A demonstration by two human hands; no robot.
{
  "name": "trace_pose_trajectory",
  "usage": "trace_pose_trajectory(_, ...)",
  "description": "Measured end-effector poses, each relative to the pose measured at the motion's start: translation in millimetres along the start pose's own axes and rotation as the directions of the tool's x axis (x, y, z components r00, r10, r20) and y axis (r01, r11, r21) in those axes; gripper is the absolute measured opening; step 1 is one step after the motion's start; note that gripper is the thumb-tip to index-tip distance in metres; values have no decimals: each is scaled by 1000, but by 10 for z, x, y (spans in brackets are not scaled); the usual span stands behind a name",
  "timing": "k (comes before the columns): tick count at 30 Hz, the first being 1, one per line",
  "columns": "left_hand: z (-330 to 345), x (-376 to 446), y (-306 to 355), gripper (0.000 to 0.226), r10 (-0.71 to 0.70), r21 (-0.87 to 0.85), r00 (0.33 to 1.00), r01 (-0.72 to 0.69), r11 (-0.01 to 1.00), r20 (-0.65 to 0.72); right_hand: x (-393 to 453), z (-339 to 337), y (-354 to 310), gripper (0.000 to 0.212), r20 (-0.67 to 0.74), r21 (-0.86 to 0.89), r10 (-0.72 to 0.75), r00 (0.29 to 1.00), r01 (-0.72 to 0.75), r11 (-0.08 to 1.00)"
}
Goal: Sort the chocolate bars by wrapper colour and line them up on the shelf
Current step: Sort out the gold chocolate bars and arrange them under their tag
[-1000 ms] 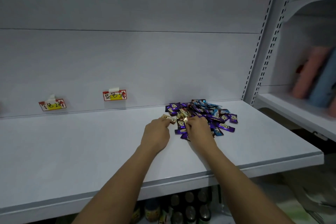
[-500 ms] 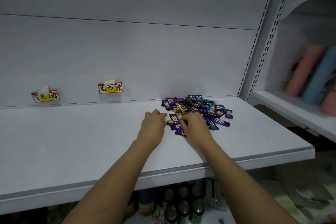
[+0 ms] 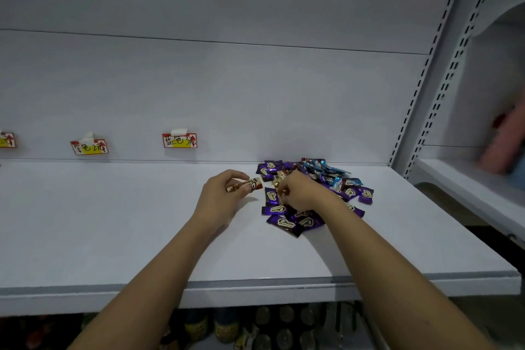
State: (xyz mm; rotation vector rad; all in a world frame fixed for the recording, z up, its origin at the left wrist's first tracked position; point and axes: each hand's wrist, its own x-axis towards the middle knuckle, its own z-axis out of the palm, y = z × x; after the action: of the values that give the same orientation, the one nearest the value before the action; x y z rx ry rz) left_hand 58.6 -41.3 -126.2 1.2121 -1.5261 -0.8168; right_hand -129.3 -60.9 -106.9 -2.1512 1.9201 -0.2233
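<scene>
The left hand [image 3: 220,196] pinched a brown-gold bar [image 3: 244,185]; the right hand [image 3: 301,193] gripped a gold one [image 3: 279,185] over the purple-and-blue pile [image 3: 326,187].

Price tags: I count three on the back panel, red-edged with yellow — one [image 3: 179,140], one [image 3: 89,146], one cut by the left edge [image 3: 7,140].
Below: bottles [image 3: 224,327] in shadow.
Right bay: blurred pink roll [image 3: 501,142].
Upright: slotted post [image 3: 426,77].
</scene>
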Motion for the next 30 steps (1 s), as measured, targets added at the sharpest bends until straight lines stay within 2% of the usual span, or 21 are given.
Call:
trace_pose_trajectory(3,-1,-24,25,8,-25,-99,1000,25,995,-3,60,0,-5,24,-9,16,-9,1000,9,1000)
trace_pose_trajectory(6,3,35,72,7,-124,-193,992,119,974,-11,94,-2,16,16,-65,74,-68,996,73,995)
trace_pose_trajectory(9,26,262,191,11,-139,-224,990,130,966,-26,150,-129,84,12,-138,253,-97,986,130,959)
trace_pose_trajectory(11,85,453,282,18,-120,-247,992,110,963,-27,205,-269,160,9,-197,431,-71,978,151,890)
trace_pose_trajectory(14,271,693,333,12,-95,-148,995,91,985,-15,306,-458,303,13,-289,617,8,957,180,766)
trace_pose_trajectory(18,573,784,204,31,-138,21,990,138,990,27,437,-413,470,21,-337,725,118,934,178,666)
trace_pose_trajectory(22,707,788,24,9,-140,27,985,138,990,105,559,-261,554,28,-288,666,98,953,126,735)
trace_pose_trajectory(25,769,816,-105,13,-166,46,976,161,986,139,594,-250,540,28,-278,642,93,956,113,759)
trace_pose_trajectory(28,818,858,-129,13,-139,165,979,114,980,150,553,-221,512,24,-268,489,1,963,135,862)
trace_pose_trajectory(30,815,874,-112,11,-145,124,979,128,984,146,538,-188,532,27,-232,372,-79,970,163,914)
